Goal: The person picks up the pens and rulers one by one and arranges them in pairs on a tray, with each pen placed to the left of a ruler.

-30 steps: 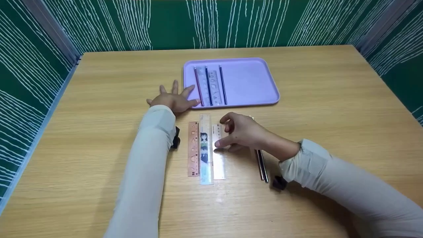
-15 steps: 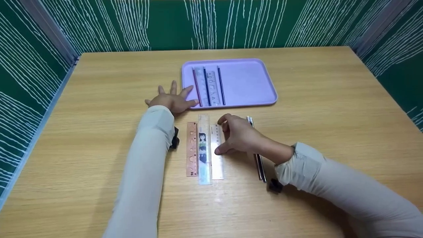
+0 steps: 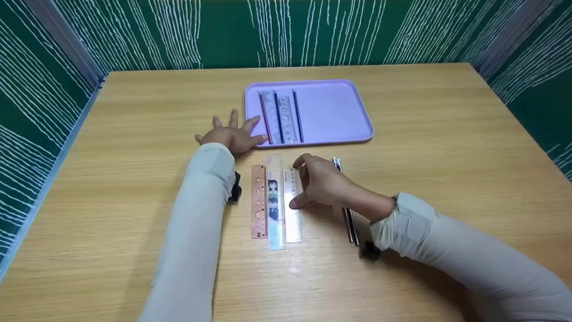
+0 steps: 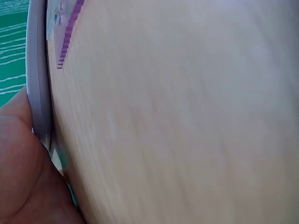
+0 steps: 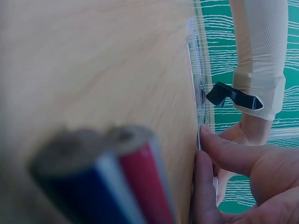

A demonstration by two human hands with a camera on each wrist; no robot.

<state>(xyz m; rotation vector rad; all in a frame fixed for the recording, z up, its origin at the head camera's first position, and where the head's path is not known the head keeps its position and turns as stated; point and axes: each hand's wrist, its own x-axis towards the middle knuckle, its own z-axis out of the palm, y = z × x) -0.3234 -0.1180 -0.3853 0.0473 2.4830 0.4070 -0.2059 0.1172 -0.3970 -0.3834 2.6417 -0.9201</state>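
Note:
My left hand lies flat on the wooden table with fingers spread, its fingertips beside the front left corner of a lilac tray. Three rulers lie side by side in front of me: a copper stencil ruler, a clear ruler with a cartoon figure and a plain clear ruler. My right hand is curled over the plain clear ruler, thumb and fingertips pinching its right edge. Two dark pens lie under my right wrist, blurred and close in the right wrist view as pens.
The tray holds a clear stencil ruler and three thin pens along its left half. The left wrist view shows only my palm, the tray rim and bare wood. Green patterned walls enclose the table on three sides.
My right hand has shifted slightly left and settled lower onto the plain clear ruler, uncovering the pens' far tip. The left hand has stayed flat in place.

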